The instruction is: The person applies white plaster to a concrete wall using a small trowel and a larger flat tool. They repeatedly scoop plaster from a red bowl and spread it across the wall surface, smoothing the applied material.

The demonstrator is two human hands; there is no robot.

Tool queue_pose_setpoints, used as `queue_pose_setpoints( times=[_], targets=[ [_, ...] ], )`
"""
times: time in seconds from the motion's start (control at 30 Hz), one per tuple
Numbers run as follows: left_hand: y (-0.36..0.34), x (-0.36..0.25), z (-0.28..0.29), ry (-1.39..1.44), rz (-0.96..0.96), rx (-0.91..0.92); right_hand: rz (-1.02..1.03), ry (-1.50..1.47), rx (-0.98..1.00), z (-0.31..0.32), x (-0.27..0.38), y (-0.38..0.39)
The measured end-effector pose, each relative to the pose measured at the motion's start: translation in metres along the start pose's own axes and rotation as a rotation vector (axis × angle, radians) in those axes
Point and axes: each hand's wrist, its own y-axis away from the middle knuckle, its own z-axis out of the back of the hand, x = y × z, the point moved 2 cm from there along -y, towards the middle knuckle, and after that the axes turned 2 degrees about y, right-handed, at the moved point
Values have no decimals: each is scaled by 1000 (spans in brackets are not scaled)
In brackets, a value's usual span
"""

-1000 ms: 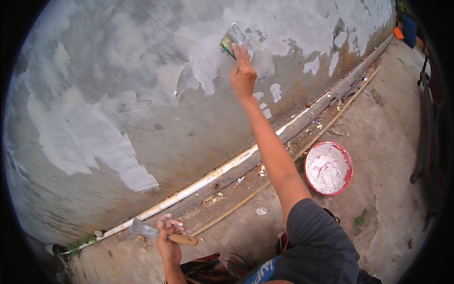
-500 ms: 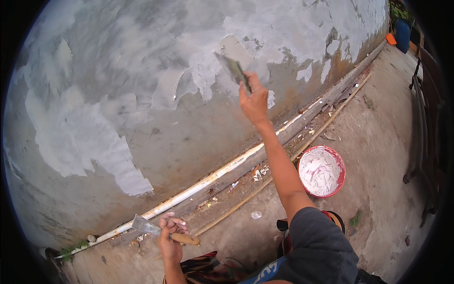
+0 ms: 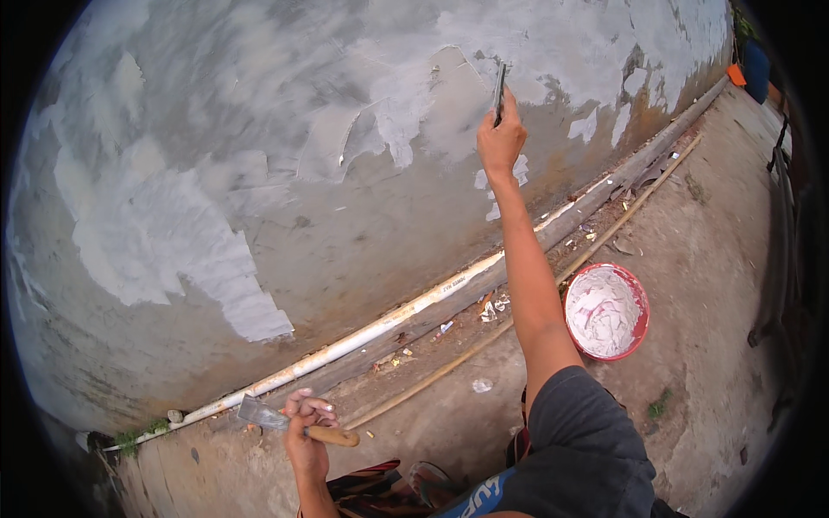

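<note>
Reaching high in the upper middle of the frame, the right hand (image 3: 499,142) is wrapped tight around a thin flat-bladed metal putty knife (image 3: 499,85), its blade set edge-on against the grey plastered wall (image 3: 285,112), right at the rim of a pale, freshly filled patch. Down at the lower left, the left hand (image 3: 304,432) is curled firmly round the wooden handle of a second flat steel scraper with a broad blade (image 3: 263,414), held low near the long white pipe (image 3: 363,337) that runs along the foot of the wall.

To do this stroke well, I'd judge the blade wants a shallow tilt and even pressure, drawn in one steady pull so the filler feathers out thin at its edges and leaves no ridge; the low scraper stays ready to carry more filler.

Counting up: two bladed tools, one in each hand; one round red plastic basin with white filler inside (image 3: 606,312), sitting on the bare concrete ground (image 3: 708,242) at the right, just beside the outstretched arm; one white pipe, and one thin brown stick (image 3: 527,315) lying alongside it.
</note>
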Motion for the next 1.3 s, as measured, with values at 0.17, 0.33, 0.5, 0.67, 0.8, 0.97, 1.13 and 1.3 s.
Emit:
queue_pose_setpoints(
  times=[0.17,0.33,0.5,0.67,0.8,0.97,1.13,1.3],
  targets=[
    [-6,5,10,7,0,-5,10,-36,112,-11,32,8],
    [-11,7,6,-9,10,9,120,11,240,-12,42,18],
    [-10,6,-2,11,24,-7,446,-83,345,-18,64,66],
    [-7,-2,-15,-3,42,50,456,-203,441,15,66,39],
    [-4,3,-7,18,12,48,228,-19,114,23,36,-27],
    [-6,3,1,-9,18,11,297,-11,120,0,20,-22],
    [-1,3,3,14,1,-15,463,-62,275,-16,40,53],
    [-1,-2,-15,39,26,50,583,-92,462,3,33,104]
  ],
)
